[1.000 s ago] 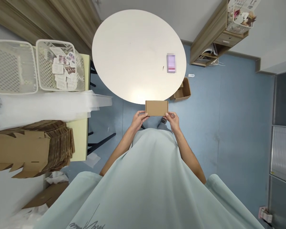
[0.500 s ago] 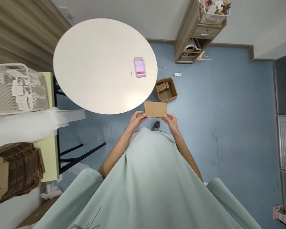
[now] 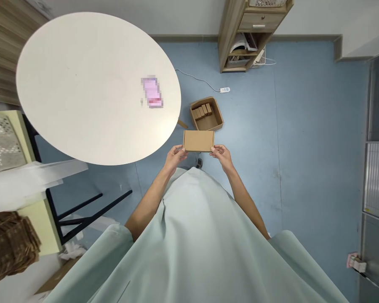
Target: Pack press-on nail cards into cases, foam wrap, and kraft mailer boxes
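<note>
I hold a small closed brown cardboard box (image 3: pixel 198 140) level in front of me, above the blue floor. My left hand (image 3: pixel 174 156) pinches its left end and my right hand (image 3: pixel 221 153) pinches its right end, fingers closed on the edges. The box hangs just off the near right edge of the round white table (image 3: pixel 82 84). On the floor beyond it stands an open brown carton (image 3: pixel 213 122) holding several small boxes upright in a row.
A pink blurred item (image 3: pixel 152 92) lies on the table. A wooden shelf unit (image 3: pixel 240 33) stands at the back wall, a power strip (image 3: pixel 224 89) on the floor. At left are a yellow table (image 3: pixel 34 214), a white mesh basket (image 3: pixel 3 141) and stacked flat cardboard (image 3: pixel 9 240).
I have turned to the right with the box held the same way; the table slid left in view and the open carton on the floor came fully into sight.
</note>
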A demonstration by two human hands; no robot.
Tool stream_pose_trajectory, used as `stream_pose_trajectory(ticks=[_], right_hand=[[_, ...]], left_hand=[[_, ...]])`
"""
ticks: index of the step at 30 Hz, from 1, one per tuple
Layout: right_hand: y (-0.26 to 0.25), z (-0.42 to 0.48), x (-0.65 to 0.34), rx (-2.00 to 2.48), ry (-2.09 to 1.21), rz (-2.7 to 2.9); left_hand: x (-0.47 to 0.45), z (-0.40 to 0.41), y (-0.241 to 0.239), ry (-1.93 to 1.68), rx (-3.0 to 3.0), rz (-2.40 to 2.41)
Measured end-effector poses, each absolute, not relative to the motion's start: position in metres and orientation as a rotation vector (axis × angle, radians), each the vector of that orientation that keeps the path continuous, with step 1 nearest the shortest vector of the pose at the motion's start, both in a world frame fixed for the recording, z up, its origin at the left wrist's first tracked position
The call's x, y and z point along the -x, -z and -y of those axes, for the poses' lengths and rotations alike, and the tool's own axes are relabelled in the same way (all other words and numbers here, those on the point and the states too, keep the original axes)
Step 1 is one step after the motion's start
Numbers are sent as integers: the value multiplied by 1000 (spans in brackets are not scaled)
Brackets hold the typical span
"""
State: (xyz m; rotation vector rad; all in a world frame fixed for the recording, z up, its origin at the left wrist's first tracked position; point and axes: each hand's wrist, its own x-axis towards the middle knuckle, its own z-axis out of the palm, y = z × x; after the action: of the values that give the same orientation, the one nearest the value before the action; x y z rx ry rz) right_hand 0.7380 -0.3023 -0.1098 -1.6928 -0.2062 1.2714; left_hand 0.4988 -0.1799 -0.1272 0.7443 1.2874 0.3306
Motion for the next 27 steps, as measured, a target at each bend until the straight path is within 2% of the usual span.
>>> stream_pose_trajectory(ticks=[7,14,21,27], right_hand=[[102,255,-806,1839,-1244,192],[104,194,-862,1919,-1443,287],[148,133,-897,2185,-1320,478],[210,78,-940,2440,-1279,730]], left_hand=[[-580,127,153,-241,-721,-1331],[-650,66,184,-190,-781,-1359],[-711,36,214,-155,-855,-1344],[-765,22,239,-99,-881,-1317]])
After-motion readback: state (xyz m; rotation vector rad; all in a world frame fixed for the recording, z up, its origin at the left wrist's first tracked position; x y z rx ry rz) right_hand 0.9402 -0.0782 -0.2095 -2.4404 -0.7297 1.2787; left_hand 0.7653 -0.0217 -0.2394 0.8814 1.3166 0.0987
